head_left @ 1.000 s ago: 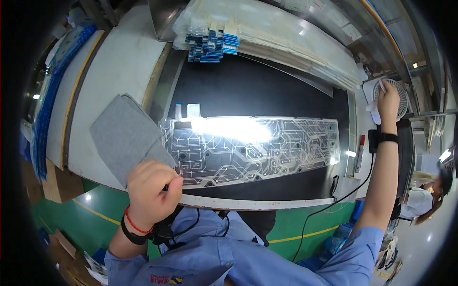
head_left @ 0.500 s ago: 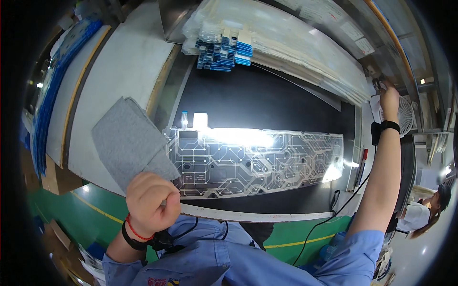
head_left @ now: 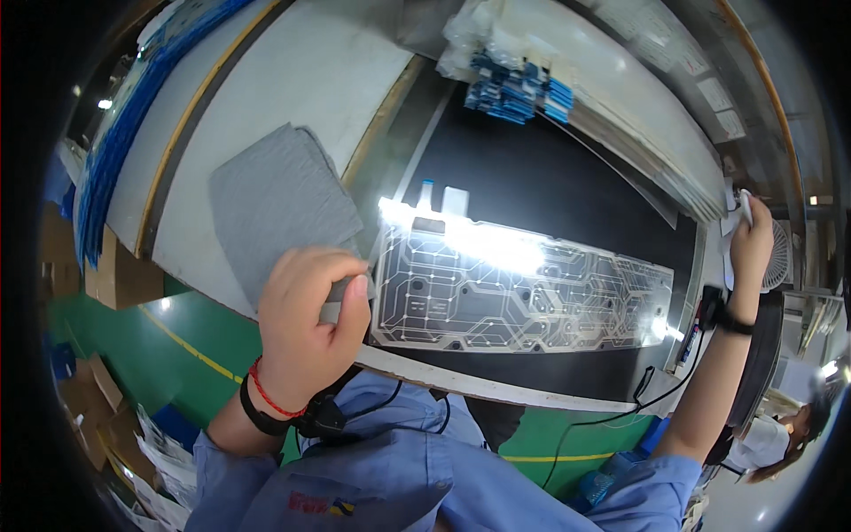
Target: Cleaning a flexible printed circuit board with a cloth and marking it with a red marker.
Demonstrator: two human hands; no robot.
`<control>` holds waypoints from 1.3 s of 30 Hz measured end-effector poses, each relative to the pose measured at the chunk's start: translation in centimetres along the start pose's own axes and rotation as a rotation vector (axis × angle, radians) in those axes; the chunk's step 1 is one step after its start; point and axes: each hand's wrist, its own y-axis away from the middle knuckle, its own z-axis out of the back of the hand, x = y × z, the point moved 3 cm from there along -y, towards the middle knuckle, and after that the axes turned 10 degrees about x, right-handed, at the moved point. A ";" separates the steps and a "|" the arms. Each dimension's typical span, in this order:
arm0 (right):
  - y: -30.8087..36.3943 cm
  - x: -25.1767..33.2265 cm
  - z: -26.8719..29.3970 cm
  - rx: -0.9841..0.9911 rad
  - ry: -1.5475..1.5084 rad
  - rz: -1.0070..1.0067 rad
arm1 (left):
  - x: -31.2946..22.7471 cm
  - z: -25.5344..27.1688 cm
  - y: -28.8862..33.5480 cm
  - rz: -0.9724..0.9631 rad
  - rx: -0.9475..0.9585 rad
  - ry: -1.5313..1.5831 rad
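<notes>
A clear printed circuit film [head_left: 523,297] with pale traces lies flat on the black work surface [head_left: 567,186], bright glare across its upper edge. At its left end is my left hand [head_left: 310,306], thumb and forefinger curled together; whatever sits between them is hard to make out. A folded grey cloth [head_left: 279,204] lies just beyond this hand. Over at the far right, my right hand [head_left: 753,248] is closed on a small, thin white object [head_left: 745,207], its kind unclear. A white fan [head_left: 777,257] stands beside that hand.
Stacked clear films with blue tails [head_left: 519,93] line the back of the bench. A marker [head_left: 690,341] and a black cable [head_left: 612,417] are at the right. Blue sheets [head_left: 115,151] stand at far left, boxes [head_left: 124,275] below. Another person [head_left: 771,443] is at the right edge.
My right hand has come back from a dark object by the fan and now has the small white object. My left hand's fist has loosened into a pinch at the film's edge. The view has shifted.
</notes>
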 end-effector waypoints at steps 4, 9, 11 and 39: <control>5.9 21.2 5.3 0.221 -0.458 0.280 | 0.2 -0.2 -0.8 -0.114 0.065 -0.083; 7.3 35.3 6.7 0.511 -0.576 0.689 | 0.2 -0.5 -1.4 -0.101 0.151 -0.157; 6.1 37.4 6.1 0.549 -0.541 0.730 | 0.0 -0.4 -1.4 -0.073 0.161 -0.177; 8.8 41.7 4.1 0.456 -0.491 0.858 | 0.4 -0.5 -1.7 -0.080 0.155 -0.040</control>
